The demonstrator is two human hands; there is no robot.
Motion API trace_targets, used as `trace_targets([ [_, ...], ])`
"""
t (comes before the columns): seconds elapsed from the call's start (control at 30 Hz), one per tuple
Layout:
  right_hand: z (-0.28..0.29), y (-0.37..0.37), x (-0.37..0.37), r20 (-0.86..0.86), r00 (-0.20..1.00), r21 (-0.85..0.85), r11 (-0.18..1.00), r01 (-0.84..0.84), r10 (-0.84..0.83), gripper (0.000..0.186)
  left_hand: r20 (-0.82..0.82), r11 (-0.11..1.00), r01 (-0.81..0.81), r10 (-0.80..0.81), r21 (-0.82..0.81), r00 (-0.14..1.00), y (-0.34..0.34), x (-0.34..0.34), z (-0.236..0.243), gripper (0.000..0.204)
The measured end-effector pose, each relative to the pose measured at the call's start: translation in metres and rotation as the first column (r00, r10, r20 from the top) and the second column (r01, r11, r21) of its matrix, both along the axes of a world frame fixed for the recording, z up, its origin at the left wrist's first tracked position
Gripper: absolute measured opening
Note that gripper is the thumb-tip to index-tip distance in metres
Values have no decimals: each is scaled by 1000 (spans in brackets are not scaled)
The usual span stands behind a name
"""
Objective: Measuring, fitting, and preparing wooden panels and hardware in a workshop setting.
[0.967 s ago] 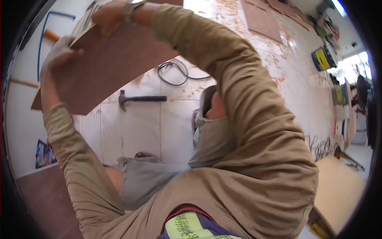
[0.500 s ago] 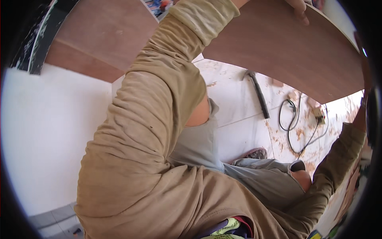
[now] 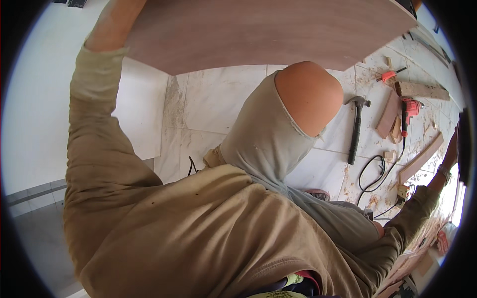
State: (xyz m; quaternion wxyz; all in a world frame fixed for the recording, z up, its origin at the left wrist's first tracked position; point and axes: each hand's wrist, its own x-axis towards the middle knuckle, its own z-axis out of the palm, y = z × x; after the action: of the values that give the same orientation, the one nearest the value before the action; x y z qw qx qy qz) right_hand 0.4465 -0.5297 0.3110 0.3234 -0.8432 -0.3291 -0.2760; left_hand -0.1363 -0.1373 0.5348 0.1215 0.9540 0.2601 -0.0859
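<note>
Looks unfinished, with board [image 3: 278,37] apparently raised, not yet settled, beyond hammer [image 3: 356,135]; cannot tell grip of right hand [image 3: 451,152] or unseen left hand.

Your shirt [image 3: 198,233] is khaki brown, your trousers [image 3: 263,134] pale grey. Your board [image 3: 258,37] is reddish brown, faintly streaked. The drill [image 3: 410,107] is red.

Brown wooden board [image 3: 263,37] ahead; on the white tiled floor [image 3: 223,99], black-handled claw hammer [image 3: 356,131] between left edge and red drill [image 3: 409,109].
</note>
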Motion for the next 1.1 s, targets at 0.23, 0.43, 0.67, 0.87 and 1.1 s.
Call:
trace_targets([
  [0.23,-165,-24,97,-360,925,-239,971,32,-119,47,6,825,-564,564,-20,826,25,-163,-38,59],
  [0.43,-225,3,118,-455,887,-192,981,-17,-73,45,60,466,-880,885,-93,462,10,-278,-64,58],
  [0.67,-243,59,68,-424,902,-290,955,-55,-77,43,52,189,-952,982,-240,181,1,-360,-98,56],
  [0.87,-254,82,41,-375,911,-218,939,-265,170,40,88,140,-976,988,-168,127,45,-409,-134,58],
  [1.1,-210,19,35,-509,855,-296,912,-285,102,35,-60,178,-952,978,-249,199,128,-466,-204,75],
])
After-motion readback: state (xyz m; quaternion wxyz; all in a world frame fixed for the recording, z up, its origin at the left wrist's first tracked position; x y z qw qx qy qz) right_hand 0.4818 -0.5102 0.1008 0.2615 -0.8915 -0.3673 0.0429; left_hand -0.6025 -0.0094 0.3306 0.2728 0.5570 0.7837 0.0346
